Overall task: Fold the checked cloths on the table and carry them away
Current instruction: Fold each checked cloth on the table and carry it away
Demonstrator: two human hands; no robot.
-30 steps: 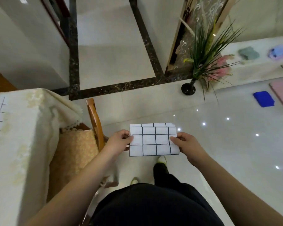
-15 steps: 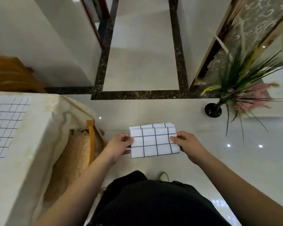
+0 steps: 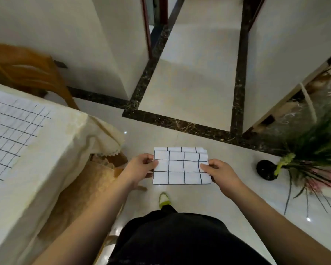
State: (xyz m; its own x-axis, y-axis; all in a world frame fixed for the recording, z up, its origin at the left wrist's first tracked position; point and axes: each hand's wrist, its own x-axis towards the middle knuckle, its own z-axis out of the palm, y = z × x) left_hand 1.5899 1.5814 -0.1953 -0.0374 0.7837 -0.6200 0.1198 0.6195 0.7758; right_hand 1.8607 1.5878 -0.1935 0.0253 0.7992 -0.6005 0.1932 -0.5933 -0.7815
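Note:
A folded white cloth with a dark check pattern [image 3: 181, 166] hangs flat in front of me above the tiled floor. My left hand [image 3: 141, 165] pinches its left edge and my right hand [image 3: 218, 172] pinches its right edge. A second checked cloth [image 3: 10, 131] lies spread flat on the table [image 3: 52, 159] at the left, which is draped in a cream tablecloth. Both arms reach forward from my body, clear of the table's corner.
A wooden chair with a woven cushion [image 3: 88, 180] is tucked under the table corner beside my left arm. Another wooden chair [image 3: 29, 71] stands at the far side. A black vase with a plant [image 3: 266, 170] sits on the floor at right. A corridor [image 3: 195, 60] opens ahead.
The view has swung left: the table and its spread cloth have come further into view, the plant has slid toward the right edge. The folded cloth stays held between both hands.

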